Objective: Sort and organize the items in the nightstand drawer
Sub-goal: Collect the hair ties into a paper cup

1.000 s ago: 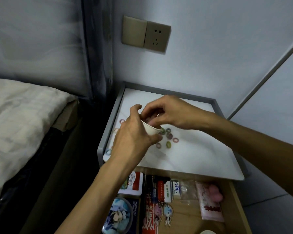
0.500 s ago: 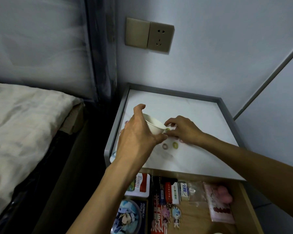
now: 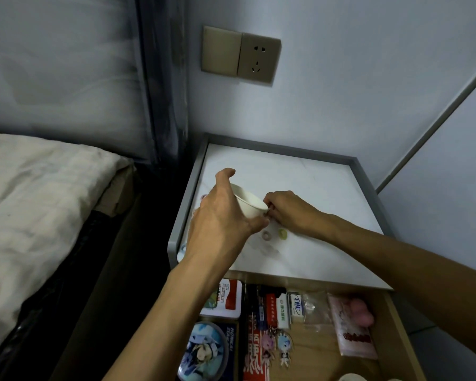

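Cup [image 3: 250,202] stays gripped by left hand [image 3: 220,221]; right hand [image 3: 289,209] has dropped beside it, grip unclear.

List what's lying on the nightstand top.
Loose small rings: a pale ring, a green ring and a pink ring. The left hand, holding a cup, and the right hand hide whatever lies beneath them.

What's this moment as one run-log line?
left hand: holds tilted paper cup | right hand: curled at cup rim, grasp unclear | pink ring, green ring loose on nightstand top | drawer open
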